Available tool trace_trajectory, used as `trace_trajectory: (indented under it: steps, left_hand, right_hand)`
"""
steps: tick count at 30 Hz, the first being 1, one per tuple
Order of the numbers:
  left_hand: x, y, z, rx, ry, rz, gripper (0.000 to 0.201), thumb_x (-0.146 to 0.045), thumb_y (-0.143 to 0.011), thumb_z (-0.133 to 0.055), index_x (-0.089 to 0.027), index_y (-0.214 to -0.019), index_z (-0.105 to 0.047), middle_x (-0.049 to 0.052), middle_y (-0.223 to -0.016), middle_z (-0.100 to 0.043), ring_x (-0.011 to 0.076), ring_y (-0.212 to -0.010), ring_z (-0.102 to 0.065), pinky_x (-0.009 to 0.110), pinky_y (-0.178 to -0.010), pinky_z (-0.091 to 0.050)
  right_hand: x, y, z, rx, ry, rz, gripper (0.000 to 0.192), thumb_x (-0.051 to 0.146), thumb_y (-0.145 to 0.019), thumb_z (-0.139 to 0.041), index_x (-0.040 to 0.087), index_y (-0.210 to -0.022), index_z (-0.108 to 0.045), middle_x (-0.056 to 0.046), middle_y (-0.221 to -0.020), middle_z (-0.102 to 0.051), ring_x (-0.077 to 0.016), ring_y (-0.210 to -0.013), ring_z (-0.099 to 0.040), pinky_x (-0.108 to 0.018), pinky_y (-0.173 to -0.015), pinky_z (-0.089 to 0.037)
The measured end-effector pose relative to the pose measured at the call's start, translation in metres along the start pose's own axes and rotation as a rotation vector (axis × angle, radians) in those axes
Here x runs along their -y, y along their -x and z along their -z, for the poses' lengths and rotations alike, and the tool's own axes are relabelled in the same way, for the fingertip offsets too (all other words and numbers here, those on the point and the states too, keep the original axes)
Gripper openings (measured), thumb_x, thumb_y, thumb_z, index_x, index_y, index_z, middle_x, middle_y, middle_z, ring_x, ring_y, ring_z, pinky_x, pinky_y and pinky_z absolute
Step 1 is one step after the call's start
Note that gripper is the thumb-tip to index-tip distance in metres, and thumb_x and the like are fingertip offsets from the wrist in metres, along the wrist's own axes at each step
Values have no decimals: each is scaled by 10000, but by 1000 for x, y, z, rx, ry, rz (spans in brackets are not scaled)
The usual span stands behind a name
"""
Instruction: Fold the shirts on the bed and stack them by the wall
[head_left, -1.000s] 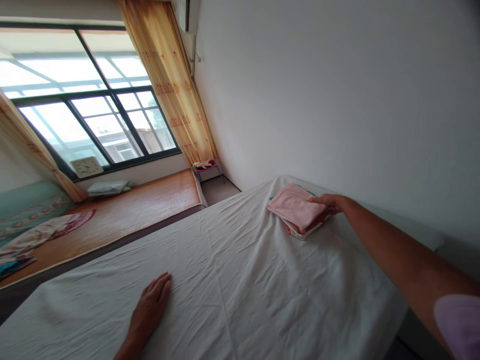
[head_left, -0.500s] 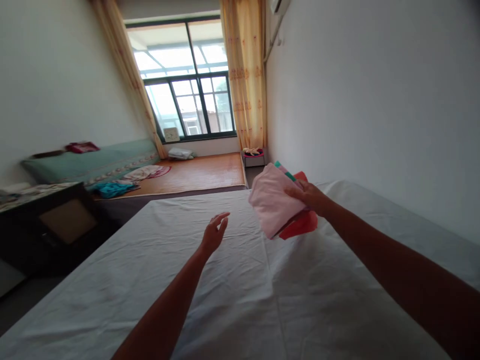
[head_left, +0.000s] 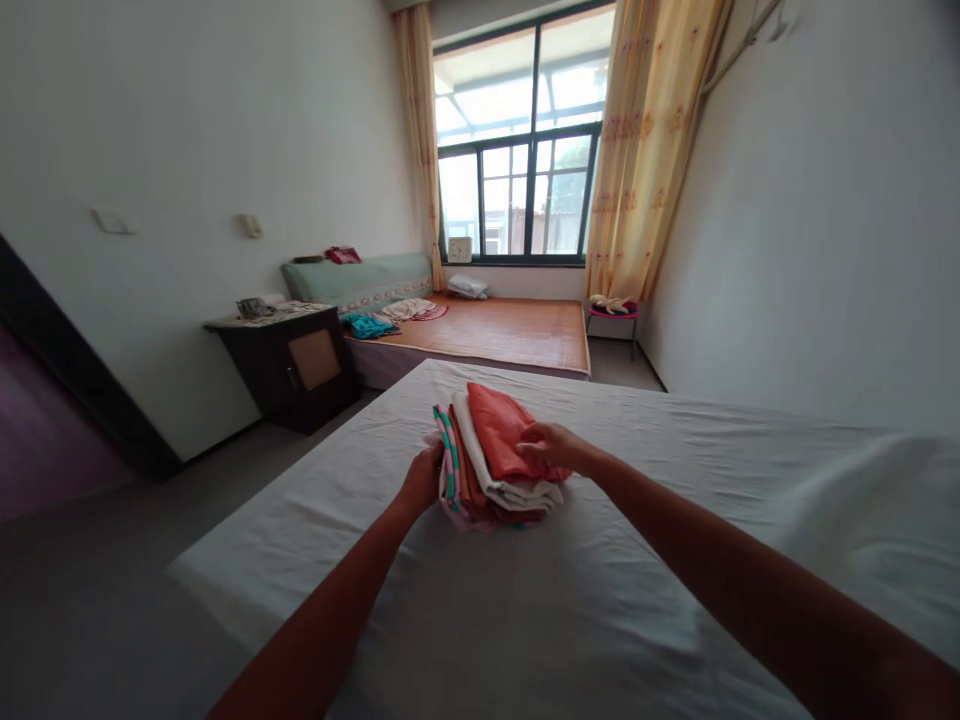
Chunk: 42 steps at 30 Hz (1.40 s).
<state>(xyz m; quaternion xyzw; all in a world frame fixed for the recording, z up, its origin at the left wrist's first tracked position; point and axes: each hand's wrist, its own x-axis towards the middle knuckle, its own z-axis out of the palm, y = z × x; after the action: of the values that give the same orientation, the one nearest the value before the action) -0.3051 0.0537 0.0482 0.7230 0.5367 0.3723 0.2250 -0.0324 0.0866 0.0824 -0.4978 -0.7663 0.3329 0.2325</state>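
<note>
Both my arms reach out over the white bed sheet (head_left: 570, 620). My left hand (head_left: 421, 482) and right hand (head_left: 550, 447) clasp a stack of folded clothes (head_left: 491, 455) from either side, tilted above the sheet. Beyond: dark cabinet (head_left: 292, 365), second bed (head_left: 495, 332), window (head_left: 525, 170).

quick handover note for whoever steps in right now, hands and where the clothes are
Left hand: pressed against the left side of the stack of folded clothes.
Right hand: resting on the orange top piece, fingers on the cloth.
Stack: gathered between both hands, on the white bed sheet near the middle of the bed.
Done: clothes are folded and piled.
Left: the stack is not yet lifted clear of the bed.
</note>
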Motion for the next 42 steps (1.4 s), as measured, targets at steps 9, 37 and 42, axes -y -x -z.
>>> trace_trajectory:
  steps: [9,37,42]
  left_hand:
    - [-18,-24,14,-15,252,-8,226,-375,-751,-564,-157,-735,-622,11,-648,-637,175,-668,-608,253,-600,-479]
    - [-32,19,89,205,-522,-79,217,-340,-847,-473,-217,-824,-650,7,-821,-675,154,-723,-588,241,-616,-374]
    - [-26,28,87,134,-489,-69,192,-289,-849,-472,-208,-833,-645,12,-824,-676,160,-749,-597,249,-655,-392]
  right_hand:
    - [35,-40,0,-204,343,148,121,247,-705,-573,193,-704,-681,21,-643,-629,-116,-596,-519,-227,-565,-346]
    - [68,-11,-69,80,818,281,191,246,-791,-530,218,-873,-699,-104,-880,-716,-255,-771,-655,-305,-589,-413]
    - [82,-17,-8,-202,674,288,127,276,-735,-541,243,-741,-664,-11,-769,-706,-183,-690,-622,-261,-569,-372]
